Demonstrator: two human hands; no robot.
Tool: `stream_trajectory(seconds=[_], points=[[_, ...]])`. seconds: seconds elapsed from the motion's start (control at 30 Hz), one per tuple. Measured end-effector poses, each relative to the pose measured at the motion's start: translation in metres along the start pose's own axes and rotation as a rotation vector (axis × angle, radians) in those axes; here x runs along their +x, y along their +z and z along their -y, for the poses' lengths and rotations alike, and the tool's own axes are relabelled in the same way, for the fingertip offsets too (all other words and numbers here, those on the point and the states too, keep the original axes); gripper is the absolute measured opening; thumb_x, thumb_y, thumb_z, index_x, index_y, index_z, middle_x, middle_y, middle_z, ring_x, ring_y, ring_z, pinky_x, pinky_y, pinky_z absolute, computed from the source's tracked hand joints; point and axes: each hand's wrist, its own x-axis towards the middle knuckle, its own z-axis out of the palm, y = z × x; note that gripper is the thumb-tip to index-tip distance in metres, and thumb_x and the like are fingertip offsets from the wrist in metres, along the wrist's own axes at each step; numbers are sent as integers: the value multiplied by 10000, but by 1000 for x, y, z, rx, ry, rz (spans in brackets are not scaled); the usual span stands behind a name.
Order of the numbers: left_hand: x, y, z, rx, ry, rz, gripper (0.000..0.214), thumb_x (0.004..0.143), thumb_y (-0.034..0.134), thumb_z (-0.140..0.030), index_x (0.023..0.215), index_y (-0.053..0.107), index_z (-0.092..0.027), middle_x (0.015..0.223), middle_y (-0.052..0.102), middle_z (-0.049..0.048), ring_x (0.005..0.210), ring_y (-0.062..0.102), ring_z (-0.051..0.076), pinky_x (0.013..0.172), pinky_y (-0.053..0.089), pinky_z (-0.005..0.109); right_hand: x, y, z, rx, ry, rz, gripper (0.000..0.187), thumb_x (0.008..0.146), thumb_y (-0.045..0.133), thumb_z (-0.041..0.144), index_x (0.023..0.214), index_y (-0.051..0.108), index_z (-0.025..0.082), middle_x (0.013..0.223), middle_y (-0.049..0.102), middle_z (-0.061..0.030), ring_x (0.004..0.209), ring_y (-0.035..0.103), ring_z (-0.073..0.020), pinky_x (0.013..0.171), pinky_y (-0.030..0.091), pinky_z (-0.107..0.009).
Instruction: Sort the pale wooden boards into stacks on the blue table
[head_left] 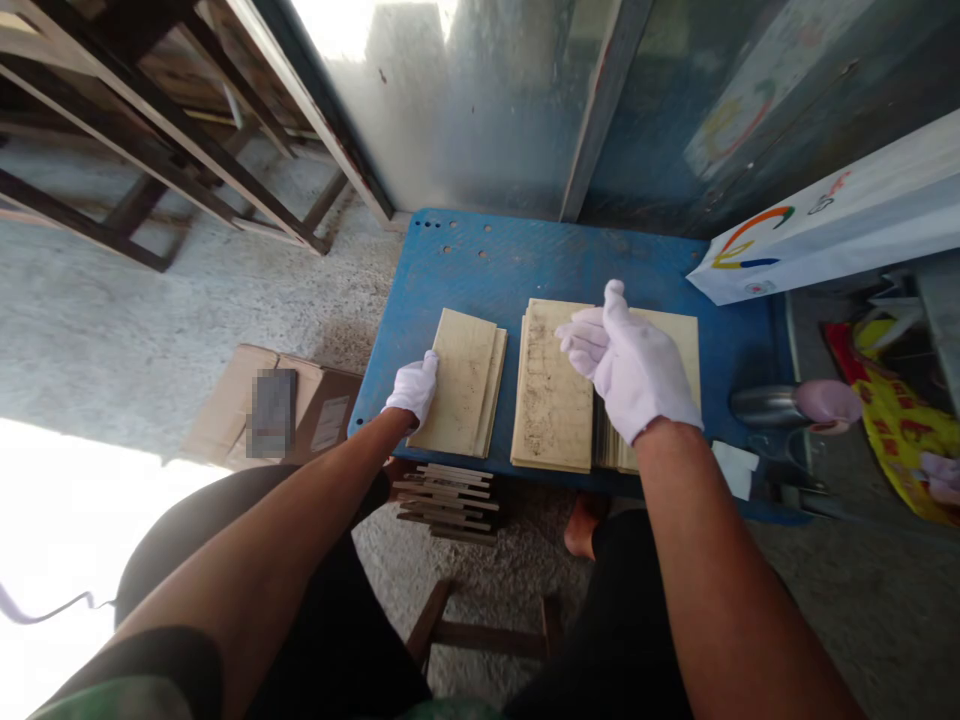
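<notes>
Both my hands wear white gloves. On the left, my left hand (pixel 414 388) grips the near left edge of a thin pale board (pixel 463 375), its thumb on the edge; this board tops a small, slightly fanned pile. My right hand (pixel 641 370) is raised over the other piles with fingers stretched out and thumb apart, holding nothing. Under its fingertips lies a middle stack of boards (pixel 551 400), whose top is speckled with dark marks. A right-hand stack (pixel 679 345) is partly hidden behind that hand and wrist.
The boards lie on a blue table (pixel 517 255) against a metal-framed panel. A white printed bag (pixel 832 220) and a metal cup (pixel 761 403) stand to the right. Below are more stacked slats (pixel 450 505) and a wooden stool (pixel 487 638); a cardboard box (pixel 225 405) sits left.
</notes>
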Motion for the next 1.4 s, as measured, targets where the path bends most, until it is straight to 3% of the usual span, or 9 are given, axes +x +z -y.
stream_trajectory(seconds=[0.33, 0.6, 0.73, 0.9, 0.97, 1.1, 1.3, 1.4], points=[[22, 36, 14, 68, 53, 18, 524, 943, 286, -472, 862, 679, -135, 933, 684, 145, 869, 620, 214, 813, 437, 300, 1, 2, -4, -58, 26, 13, 556, 737, 573, 722, 798, 624, 172, 639, 666, -38, 607, 657, -120, 523, 522, -194], [19, 38, 18, 183, 114, -4, 431, 905, 394, -459, 1054, 683, -176, 1066, 691, 127, 999, 630, 258, 808, 451, 299, 0, 5, -5, -89, 20, 16, 521, 761, 568, 700, 770, 613, 181, 654, 665, -35, 629, 655, -112, 552, 525, -193], [9, 35, 15, 395, 200, -37, 436, 896, 376, -485, 977, 677, -180, 966, 689, 148, 916, 643, 295, 760, 467, 351, -1, 7, -2, -61, 28, 5, 453, 785, 590, 645, 760, 620, 194, 636, 650, -23, 623, 652, -109, 541, 522, -187], [-3, 32, 11, 583, 220, -76, 428, 862, 434, -472, 1096, 617, -163, 1063, 631, 187, 957, 625, 342, 790, 478, 420, -1, 9, 1, -42, 45, -10, 382, 806, 607, 587, 850, 645, 210, 577, 608, 0, 571, 632, -114, 486, 506, -189], [-9, 33, 9, 573, 218, -127, 504, 855, 450, -484, 1207, 554, -139, 1110, 606, 199, 998, 607, 353, 822, 474, 440, 0, 9, 0, -38, 45, -3, 374, 804, 616, 575, 868, 646, 208, 579, 609, -2, 569, 631, -116, 480, 505, -186], [-18, 40, 4, 445, 231, -246, 783, 836, 477, -546, 1437, 277, -86, 1339, 463, 232, 1213, 482, 354, 952, 430, 451, 5, 6, -3, -44, 40, -3, 361, 806, 618, 557, 870, 645, 203, 593, 614, -7, 582, 635, -118, 477, 505, -179], [-27, 56, 7, 419, 203, -146, 1138, 644, 578, -750, 1461, 177, -68, 1402, 354, 237, 1305, 351, 389, 1043, 342, 505, 6, 7, -4, -77, 19, -13, 341, 826, 606, 536, 806, 637, 197, 593, 597, 2, 594, 636, -115, 485, 506, -180], [-31, 63, 12, 447, 184, -71, 1244, 573, 623, -769, 1480, 100, -98, 1444, 265, 246, 1344, 277, 407, 1041, 328, 528, 1, 10, 0, -77, 55, -33, 347, 849, 605, 499, 701, 593, 185, 581, 586, -2, 564, 616, -99, 487, 497, -169]])
